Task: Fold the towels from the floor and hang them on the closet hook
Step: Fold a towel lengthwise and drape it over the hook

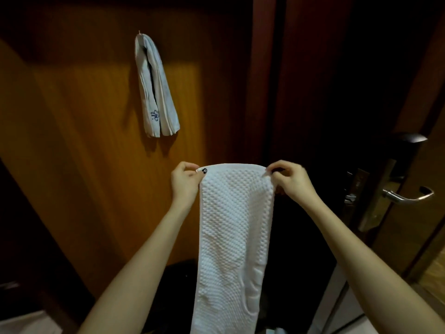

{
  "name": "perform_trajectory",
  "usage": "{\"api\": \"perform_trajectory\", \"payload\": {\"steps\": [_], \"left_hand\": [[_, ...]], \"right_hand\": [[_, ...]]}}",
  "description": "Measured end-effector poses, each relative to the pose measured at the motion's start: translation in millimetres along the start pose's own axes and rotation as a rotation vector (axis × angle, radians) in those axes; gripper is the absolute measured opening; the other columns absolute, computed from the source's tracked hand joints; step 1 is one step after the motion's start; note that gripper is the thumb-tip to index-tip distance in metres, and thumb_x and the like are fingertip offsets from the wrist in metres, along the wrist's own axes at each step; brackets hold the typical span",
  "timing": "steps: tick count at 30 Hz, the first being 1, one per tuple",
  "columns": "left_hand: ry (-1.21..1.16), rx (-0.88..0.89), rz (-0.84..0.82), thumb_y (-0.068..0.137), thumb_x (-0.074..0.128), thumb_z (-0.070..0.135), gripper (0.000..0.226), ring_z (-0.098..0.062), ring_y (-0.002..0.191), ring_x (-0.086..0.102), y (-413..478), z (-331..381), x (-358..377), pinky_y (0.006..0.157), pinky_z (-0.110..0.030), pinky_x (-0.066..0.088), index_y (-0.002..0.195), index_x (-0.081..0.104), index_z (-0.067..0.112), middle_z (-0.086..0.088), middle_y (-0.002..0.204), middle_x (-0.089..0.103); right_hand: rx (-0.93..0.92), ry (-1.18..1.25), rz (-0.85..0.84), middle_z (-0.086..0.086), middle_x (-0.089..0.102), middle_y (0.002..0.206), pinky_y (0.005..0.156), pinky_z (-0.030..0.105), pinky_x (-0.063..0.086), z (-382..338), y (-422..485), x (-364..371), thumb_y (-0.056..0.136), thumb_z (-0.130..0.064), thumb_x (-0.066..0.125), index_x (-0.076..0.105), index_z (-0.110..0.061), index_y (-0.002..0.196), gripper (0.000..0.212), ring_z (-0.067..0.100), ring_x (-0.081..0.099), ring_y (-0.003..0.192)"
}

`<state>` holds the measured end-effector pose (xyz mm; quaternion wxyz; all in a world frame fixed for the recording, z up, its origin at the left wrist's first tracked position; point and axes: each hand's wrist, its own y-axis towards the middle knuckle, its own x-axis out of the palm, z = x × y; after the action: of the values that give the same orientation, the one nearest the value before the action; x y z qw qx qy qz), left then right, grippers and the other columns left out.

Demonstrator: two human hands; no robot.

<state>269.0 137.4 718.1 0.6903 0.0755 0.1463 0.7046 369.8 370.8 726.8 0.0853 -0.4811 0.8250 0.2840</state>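
- From the head camera, both bare arms reach forward and up from the lower corners, wrists bent slightly inward toward each other.
- The left hand is raised in front of the wooden closet panel. Its fingers are curled and pinch the top left corner of a white towel, with the thumb, its nail dark, pressed on the near face of the cloth.
- The right hand sits level with the left, well apart from it. Its fingers are curled too and nip the top right corner, knuckles turned up toward the camera.
- Between the two hands the towel's top edge is pulled flat and nearly level. The rest of it hangs straight down as a long narrow strip between the forearms and runs out of the bottom of the picture. Its surface is bumpy, with a few soft creases low on the right side.
- Higher up and to the left, a second, folded towel is draped over a small hook on the panel. Its two halves hang side by side, and a blue embroidered mark shows near the lower end.
- To the right is a dark door with a metal lever handle, apart from the hands.
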Motion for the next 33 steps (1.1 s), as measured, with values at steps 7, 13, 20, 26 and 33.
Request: {"api": "perform_trajectory", "payload": {"steps": [7, 13, 20, 26, 33], "left_hand": [[-0.126, 0.268, -0.054, 0.081, 0.074, 0.006, 0.021, 0.000, 0.066, 0.062, -19.0, 17.2, 7.5, 0.058, -0.014, 0.048, 0.073, 0.061, 0.021, 0.009, 0.070, 0.066], [-0.349, 0.218, -0.153, 0.080, 0.074, 0.004, 0.020, -0.019, 0.081, 0.070, -22.4, 27.1, 0.3, 0.071, -0.033, 0.058, 0.075, 0.071, 0.023, -0.001, 0.081, 0.074], [-0.428, 0.188, -0.186, 0.078, 0.074, 0.007, 0.019, -0.020, 0.084, 0.069, -26.5, 31.9, -1.6, 0.079, -0.039, 0.055, 0.074, 0.073, 0.026, -0.004, 0.083, 0.073], [-0.558, 0.094, -0.250, 0.084, 0.067, 0.004, 0.011, -0.016, 0.072, 0.070, -27.7, 33.3, -6.2, 0.062, -0.023, 0.055, 0.084, 0.071, 0.014, -0.006, 0.078, 0.074], [-0.560, 0.097, -0.295, 0.085, 0.066, 0.004, 0.011, -0.018, 0.075, 0.070, -22.1, 39.9, -9.6, 0.066, -0.025, 0.056, 0.086, 0.071, 0.013, -0.009, 0.080, 0.073]], "right_hand": [[-0.043, 0.294, -0.397, 0.004, 0.074, 0.082, 0.073, 0.023, 0.057, -46.6, -15.4, 16.3, 0.088, 0.002, 0.065, 0.062, -0.006, 0.104, 0.018, 0.015, 0.073, 0.078], [-0.300, 0.105, -0.220, 0.005, 0.074, 0.081, 0.077, 0.028, 0.058, -78.9, -17.5, 25.9, 0.089, -0.007, 0.068, 0.068, -0.007, 0.091, 0.002, 0.011, 0.072, 0.077], [-0.563, -0.185, -0.134, -0.003, 0.047, 0.088, 0.073, 0.020, 0.044, -94.2, -8.2, 36.7, 0.088, -0.018, 0.070, 0.068, -0.008, 0.087, 0.010, 0.009, 0.050, 0.079], [-0.494, -0.252, -0.186, -0.002, 0.051, 0.101, 0.094, 0.048, 0.046, -101.6, -4.8, 39.4, 0.090, -0.026, 0.067, 0.058, -0.022, 0.081, 0.013, 0.018, 0.052, 0.101], [-0.453, -0.238, -0.274, 0.001, 0.060, 0.106, 0.088, 0.044, 0.052, -111.0, 2.9, 37.1, 0.088, -0.020, 0.071, 0.066, -0.014, 0.082, 0.010, 0.019, 0.060, 0.098]]}}
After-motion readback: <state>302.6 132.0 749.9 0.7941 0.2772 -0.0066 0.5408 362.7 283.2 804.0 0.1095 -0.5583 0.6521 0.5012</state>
